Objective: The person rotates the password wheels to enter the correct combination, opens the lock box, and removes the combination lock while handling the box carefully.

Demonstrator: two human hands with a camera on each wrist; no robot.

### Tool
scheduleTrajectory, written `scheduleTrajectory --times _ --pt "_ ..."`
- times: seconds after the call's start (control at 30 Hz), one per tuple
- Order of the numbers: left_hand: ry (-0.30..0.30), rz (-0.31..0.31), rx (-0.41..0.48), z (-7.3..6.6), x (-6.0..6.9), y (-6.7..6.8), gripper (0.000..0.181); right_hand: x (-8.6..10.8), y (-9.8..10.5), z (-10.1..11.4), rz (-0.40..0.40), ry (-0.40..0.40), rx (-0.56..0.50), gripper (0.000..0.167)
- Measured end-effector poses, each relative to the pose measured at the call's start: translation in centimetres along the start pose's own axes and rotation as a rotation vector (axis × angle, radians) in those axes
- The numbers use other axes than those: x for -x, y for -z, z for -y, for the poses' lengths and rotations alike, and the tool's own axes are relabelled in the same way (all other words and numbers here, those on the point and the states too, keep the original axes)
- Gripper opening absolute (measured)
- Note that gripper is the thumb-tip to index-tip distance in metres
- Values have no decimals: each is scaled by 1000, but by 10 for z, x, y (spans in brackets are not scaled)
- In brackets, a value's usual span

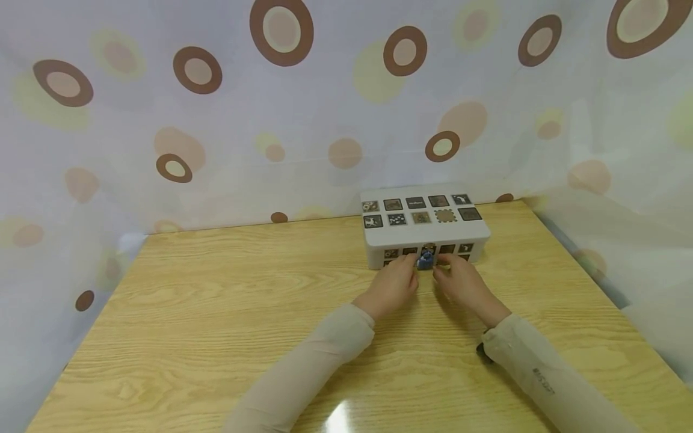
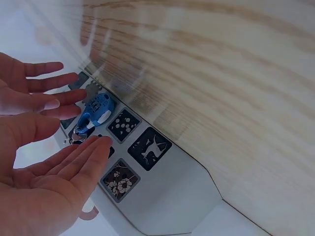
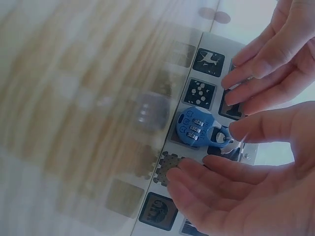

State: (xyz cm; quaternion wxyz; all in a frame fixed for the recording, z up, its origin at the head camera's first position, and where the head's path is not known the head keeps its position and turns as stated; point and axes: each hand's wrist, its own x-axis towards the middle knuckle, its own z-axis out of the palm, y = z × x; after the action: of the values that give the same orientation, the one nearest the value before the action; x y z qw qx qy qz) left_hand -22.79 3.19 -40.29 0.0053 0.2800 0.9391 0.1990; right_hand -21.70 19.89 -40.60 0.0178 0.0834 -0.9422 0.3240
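While closed, white box hides contents | blue padlock on front | left fingers, right fingers relaxed, empty

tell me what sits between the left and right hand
In the head view, a blue padlock lies between the left hand and right hand, against the white box.
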Motion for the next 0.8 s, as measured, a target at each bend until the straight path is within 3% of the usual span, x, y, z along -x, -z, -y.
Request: scheduleTrajectory --times 0.23,0.57,0.8 --pt "5 25 39 2 -7 -6 40 -1 1 0 31 -24 -26 41" --pt "53 86 232 8 -14 -9 43 -3 0 -4 48 -17 -59 41" --pt "65 99 300 6 -18 -9 43 -4 -2 -3 62 -25 -101 40"
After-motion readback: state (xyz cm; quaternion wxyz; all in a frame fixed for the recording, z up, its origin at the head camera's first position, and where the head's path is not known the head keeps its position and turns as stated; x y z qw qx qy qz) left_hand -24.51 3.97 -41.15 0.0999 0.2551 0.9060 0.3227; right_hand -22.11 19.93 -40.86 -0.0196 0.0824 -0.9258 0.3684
